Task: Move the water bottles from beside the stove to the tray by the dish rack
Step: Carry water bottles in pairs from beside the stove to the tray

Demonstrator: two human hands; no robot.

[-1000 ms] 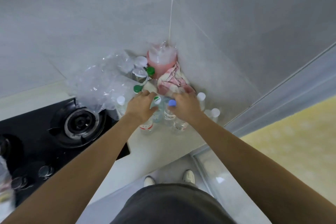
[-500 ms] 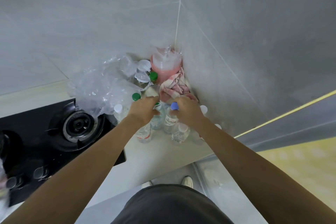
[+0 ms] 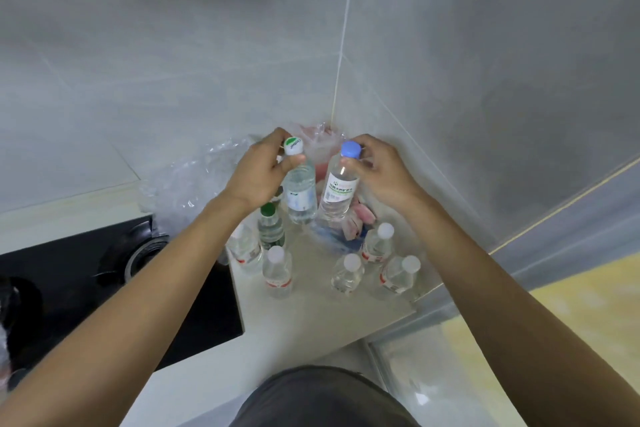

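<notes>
The left hand (image 3: 258, 177) grips a clear plastic water bottle with a green-and-white cap (image 3: 299, 189) by its neck, fingers curled round it. The right hand (image 3: 379, 172) pinches a clear blue-capped bottle (image 3: 339, 192) likewise. Both bottles hang above the pale tabletop (image 3: 311, 315), at 12 o'clock from five white-capped bottles (image 3: 277, 272) standing there, with the black stove (image 3: 104, 288) at 9 o'clock.

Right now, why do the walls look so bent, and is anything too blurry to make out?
Head view: the wide-angle lens bows the wall seam and stretches the forearms. The two held bottles are sharp enough to show labels, though the print stays unreadable. The stove edge at far left smears. Light is soft, with no harsh glare.
</notes>
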